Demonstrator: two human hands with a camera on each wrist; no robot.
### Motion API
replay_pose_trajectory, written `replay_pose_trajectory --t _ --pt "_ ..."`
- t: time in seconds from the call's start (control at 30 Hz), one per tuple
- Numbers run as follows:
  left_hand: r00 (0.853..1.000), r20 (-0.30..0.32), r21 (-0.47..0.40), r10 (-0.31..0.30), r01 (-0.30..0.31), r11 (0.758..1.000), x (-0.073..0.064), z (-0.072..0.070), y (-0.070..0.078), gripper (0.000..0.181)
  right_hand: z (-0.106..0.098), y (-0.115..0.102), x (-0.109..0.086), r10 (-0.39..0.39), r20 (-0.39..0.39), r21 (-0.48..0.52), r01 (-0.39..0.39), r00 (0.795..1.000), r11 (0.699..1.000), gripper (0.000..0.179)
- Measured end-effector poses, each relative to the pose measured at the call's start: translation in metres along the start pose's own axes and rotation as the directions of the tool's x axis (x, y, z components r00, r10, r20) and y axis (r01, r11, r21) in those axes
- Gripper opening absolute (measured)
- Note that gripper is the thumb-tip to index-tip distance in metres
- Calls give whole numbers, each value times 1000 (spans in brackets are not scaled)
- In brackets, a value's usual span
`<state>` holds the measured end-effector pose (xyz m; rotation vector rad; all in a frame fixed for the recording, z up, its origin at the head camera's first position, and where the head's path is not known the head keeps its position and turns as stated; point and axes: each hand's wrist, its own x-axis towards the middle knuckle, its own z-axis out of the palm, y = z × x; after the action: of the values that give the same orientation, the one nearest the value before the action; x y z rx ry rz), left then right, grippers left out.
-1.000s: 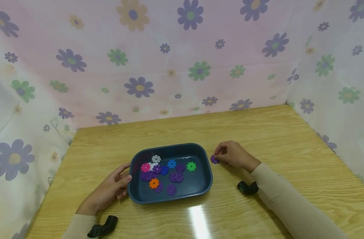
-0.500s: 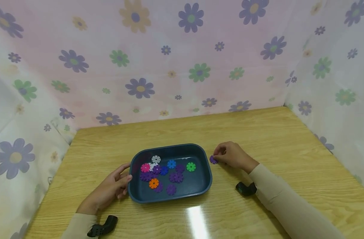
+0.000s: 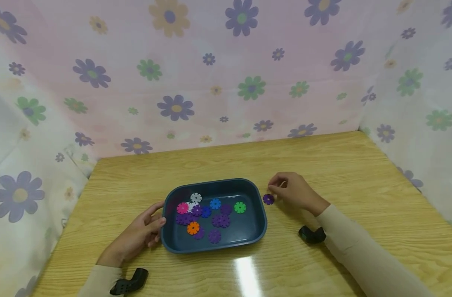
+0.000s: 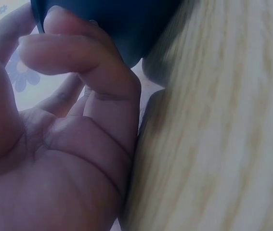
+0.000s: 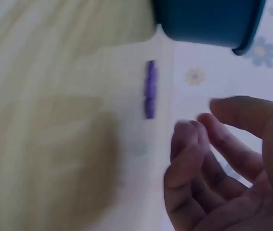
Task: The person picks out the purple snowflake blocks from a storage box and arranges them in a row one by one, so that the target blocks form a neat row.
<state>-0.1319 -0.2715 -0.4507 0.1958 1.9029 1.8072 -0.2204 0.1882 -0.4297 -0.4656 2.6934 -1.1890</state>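
My left hand (image 3: pixel 137 235) grips the left end of a dark blue plastic tray (image 3: pixel 246 229), thumb at the rim. In the left wrist view, curled fingers (image 4: pixel 54 53) lie against the tray's dark wall. Inside the tray are several notched flower-shaped discs, among them an orange disc (image 3: pixel 193 228), a green disc (image 3: pixel 240 207) and a pink disc (image 3: pixel 182 208). Just right of the tray, a purple disc (image 3: pixel 268 199) lies flat on the table. My right hand (image 3: pixel 296 192) hovers beside it, holding nothing; in the right wrist view a gap separates the loosely bent fingers from that purple disc (image 5: pixel 149 90).
A wood-grain table (image 3: pixel 322 156) extends around the tray. Flower-printed cloth (image 3: pixel 211 103) hangs behind it and along both sides. Black wrist devices sit at both wrists, the right device (image 3: pixel 312 234) close over the table.
My right hand has let go of the purple disc, which now lies beside the tray. Its fingers have lifted slightly away. My left hand keeps its place on the tray.
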Motion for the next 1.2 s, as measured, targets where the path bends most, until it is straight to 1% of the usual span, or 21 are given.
replay_pose_trajectory --t 0.07,0.13,0.17,0.23,0.3,0.37,0.43,0.53,0.63,0.77,1.03,1.13,1.2 --pt "1000 6 0 2 -2 1000 0 1 0 63 -4 -9 -3 -38 -53 -22 37 998 999 15" --pt "1000 7 0 3 -3 1000 0 0 0 62 -6 -23 -8 -84 -89 -16 83 992 996 15" --pt "1000 8 0 4 -4 1000 0 0 0 62 -7 -31 -11 -113 -100 -13 112 989 994 15" --pt "1000 6 -1 5 -5 1000 0 -1 1 61 -6 -47 -17 -190 -93 6 191 977 982 13" --pt "1000 2 1 9 -9 1000 -1 -2 3 61 -2 -64 -22 -269 -60 44 272 961 961 11" --pt "1000 0 6 13 -13 1000 -1 -2 4 62 5 -76 -25 -337 -9 75 337 941 939 11" --pt "1000 1 10 15 -15 1000 -1 -2 4 62 13 -85 -24 -384 55 104 377 922 920 12" --pt "1000 3 12 15 -15 1000 0 -1 3 62 27 -93 -18 -423 148 103 412 894 905 14" --pt "1000 2 10 10 -10 1000 1 -1 1 62 41 -99 -9 -432 239 77 426 870 901 14" --pt "1000 5 7 10 -10 1000 2 0 -1 61 57 -102 2 -408 331 31 422 851 906 15" --pt "1000 5 15 20 -21 1000 3 -1 -1 59 74 -99 19 -344 465 -55 415 816 908 21" --pt "1000 5 18 24 -24 1000 2 -2 -1 59 78 -99 21 -322 494 -92 417 808 904 22" --pt "1000 5 16 27 -27 1000 1 -2 -1 59 78 -100 21 -310 501 -117 417 808 901 23"
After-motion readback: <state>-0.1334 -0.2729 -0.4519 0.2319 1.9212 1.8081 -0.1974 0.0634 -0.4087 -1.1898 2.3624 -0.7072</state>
